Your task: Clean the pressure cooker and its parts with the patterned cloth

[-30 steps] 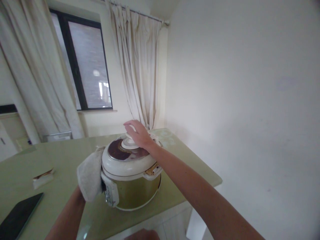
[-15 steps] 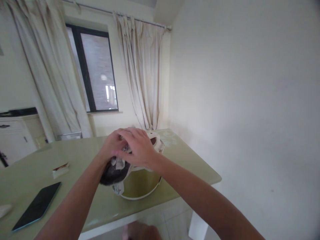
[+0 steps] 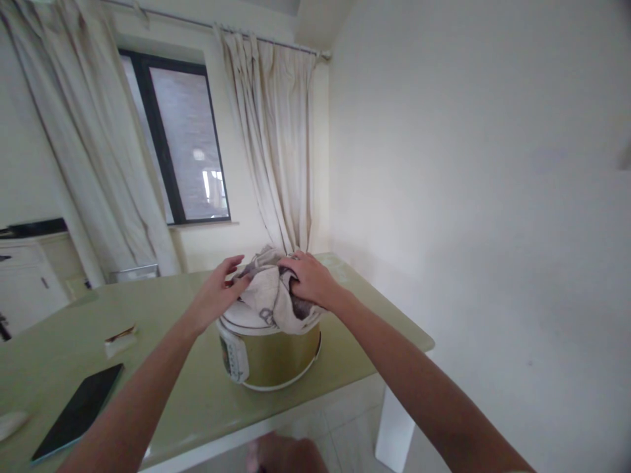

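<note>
A rumpled white and grey cloth [image 3: 269, 295] with a dark print lies bunched on the lid of a rice cooker [image 3: 283, 358]. The cooker has a yellow-green body, a white lid and a control panel at its left front. My left hand [image 3: 224, 289] is at the cloth's left side, fingers and thumb apart, the thumb touching the fabric. On the right, my right hand [image 3: 310, 282] has its fingers curled into the folds, gripping the cloth. Most of the lid is hidden under the fabric.
The cooker stands on a green-topped table [image 3: 167, 315] near its front edge. To the left lie a dark tablet [image 3: 79, 410], a small packet [image 3: 119, 340] and a white object [image 3: 10, 424] cut by the frame. A wall [image 3: 468, 230] rises on the right.
My hands were together over a dark and white bundle at the cooker's left. They have moved apart, and the cloth now lies spread in folds over the lid.
</note>
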Motion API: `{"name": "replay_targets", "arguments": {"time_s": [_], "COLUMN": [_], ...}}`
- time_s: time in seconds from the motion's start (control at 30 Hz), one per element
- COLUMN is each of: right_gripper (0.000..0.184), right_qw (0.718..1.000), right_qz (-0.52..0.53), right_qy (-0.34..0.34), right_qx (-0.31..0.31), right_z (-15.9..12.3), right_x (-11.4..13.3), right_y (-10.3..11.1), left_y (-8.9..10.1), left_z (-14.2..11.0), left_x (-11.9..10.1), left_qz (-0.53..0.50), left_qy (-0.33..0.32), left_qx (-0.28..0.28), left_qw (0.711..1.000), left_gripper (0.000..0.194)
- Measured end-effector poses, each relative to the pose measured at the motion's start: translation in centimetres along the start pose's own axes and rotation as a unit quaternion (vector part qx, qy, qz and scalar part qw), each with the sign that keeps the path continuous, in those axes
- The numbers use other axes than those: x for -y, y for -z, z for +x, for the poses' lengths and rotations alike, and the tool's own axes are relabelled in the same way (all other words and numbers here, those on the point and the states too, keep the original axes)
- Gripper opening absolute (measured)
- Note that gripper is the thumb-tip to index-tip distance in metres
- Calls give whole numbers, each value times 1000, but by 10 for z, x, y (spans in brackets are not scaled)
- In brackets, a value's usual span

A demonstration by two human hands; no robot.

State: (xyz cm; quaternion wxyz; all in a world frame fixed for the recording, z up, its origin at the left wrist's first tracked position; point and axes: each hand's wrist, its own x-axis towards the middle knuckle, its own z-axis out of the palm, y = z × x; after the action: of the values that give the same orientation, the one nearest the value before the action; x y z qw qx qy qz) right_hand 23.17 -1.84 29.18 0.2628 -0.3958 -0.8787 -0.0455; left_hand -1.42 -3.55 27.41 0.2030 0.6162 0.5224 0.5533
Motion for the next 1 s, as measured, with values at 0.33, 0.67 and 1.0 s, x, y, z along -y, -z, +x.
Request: {"name": "replay_targets", "arguments": {"time_s": [0.33, 0.67, 1.0], "right_gripper": [38, 57, 23], "right_qw": [999, 992, 995], "right_qz": [42, -68, -46], "right_qy": [-6, -21, 85], "right_qx": [-32, -108, -26], "right_z": [-8, -60, -173], "right_x": [-4, 77, 1], "right_y": [-9, -59, -205], "left_y": [-28, -25, -20], "left_z": [-11, -23, -31], "left_x": [44, 59, 64], "left_qz": [75, 136, 157], "left_qy": [-103, -147, -205], "left_qx": [-80, -80, -50], "left_qw": [989, 976, 965], "left_gripper": [63, 65, 52]}}
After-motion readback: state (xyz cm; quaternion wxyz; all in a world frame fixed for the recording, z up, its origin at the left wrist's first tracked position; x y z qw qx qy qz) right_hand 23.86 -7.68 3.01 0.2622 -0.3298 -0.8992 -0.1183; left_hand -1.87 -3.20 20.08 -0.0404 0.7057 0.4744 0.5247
